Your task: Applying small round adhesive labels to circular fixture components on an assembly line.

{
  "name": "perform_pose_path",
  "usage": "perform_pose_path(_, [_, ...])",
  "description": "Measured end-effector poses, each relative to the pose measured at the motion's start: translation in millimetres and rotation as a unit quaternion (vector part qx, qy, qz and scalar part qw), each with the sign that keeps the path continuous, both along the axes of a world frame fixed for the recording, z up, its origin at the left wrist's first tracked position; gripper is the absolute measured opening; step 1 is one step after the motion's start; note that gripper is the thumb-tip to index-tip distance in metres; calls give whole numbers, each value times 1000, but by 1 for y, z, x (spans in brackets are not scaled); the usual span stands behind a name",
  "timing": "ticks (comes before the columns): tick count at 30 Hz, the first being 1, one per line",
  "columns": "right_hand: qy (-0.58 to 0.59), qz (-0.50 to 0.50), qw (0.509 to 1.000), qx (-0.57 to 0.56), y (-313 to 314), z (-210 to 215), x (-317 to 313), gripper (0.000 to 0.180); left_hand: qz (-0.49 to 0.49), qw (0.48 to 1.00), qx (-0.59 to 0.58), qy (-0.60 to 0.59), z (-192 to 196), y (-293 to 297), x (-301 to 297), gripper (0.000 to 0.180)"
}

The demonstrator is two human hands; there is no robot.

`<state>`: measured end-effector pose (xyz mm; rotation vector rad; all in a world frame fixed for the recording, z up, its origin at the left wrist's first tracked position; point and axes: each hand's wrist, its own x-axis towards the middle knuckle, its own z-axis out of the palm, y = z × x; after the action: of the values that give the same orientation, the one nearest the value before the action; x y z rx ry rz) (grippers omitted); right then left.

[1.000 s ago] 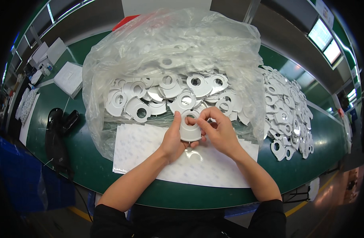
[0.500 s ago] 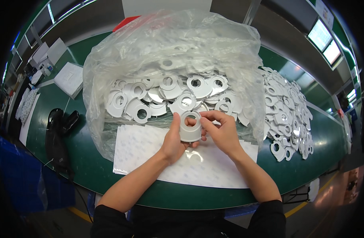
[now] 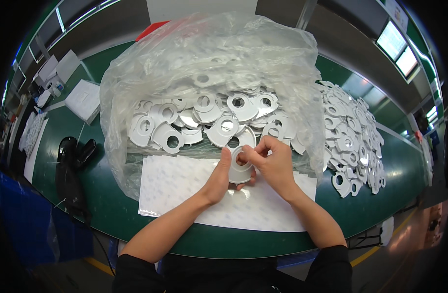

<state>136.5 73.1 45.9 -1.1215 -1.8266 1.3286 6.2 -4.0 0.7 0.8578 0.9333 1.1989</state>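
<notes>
Right above the white sheets [image 3: 248, 215]: one pale plastic part [image 3: 239, 175] with a round hole in it, held up off the stack, roughly dead centre from the person's seat.
Left hand [image 3: 215, 179]: properly gripping that part, thumb standing up along its left edge, palm beside it.
Right hand [image 3: 275, 166]: thumb and forefinger bunched together at the hole's upper right rim, so it's touching the part; whether it's actually pinching it, honestly can't tell from where I'm standing.
Big clear bag [image 3: 214, 44]: lying just past the hands, mouth facing the person, kinda crumpled and cloudy.
Inside the bag: a loose heap [image 3: 209, 117] of similar holed parts, lying every which way and overlapping, some only visible through the plastic.
Off to the right: another pile [image 3: 353, 129] of the same sort of parts, a long one, sitting straight on the green tabletop [image 3: 224, 246].
Over on the left: some black item [image 3: 70, 180] near the tabletop's edge, too dark to make out, plus a white box-like block [image 3: 84, 100] farther back.
Behind the bag: a bit of something red [image 3: 148, 31] poking out at its far left corner.
</notes>
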Motion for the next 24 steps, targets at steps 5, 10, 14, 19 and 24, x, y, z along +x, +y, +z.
perform_pose_path(5, [-148,-45,956,251,-6,-1,0,40,-24,999,5,30,1,-1,-1,81])
perform_pose_path(10, [-171,38,926,333,-1,6,8,40,11,999,-41,-33,4,2,-3,79])
perform_pose_path(14, [-140,86,947,276,3,12,13,34,17,995,-57,-84,6,4,-5,79])
perform_pose_path(19, [-188,56,942,271,-1,11,10,21,-30,991,-65,-111,9,4,-12,79])
perform_pose_path(24, [-169,50,958,228,0,9,7,22,-53,989,-62,-121,15,3,-15,79])
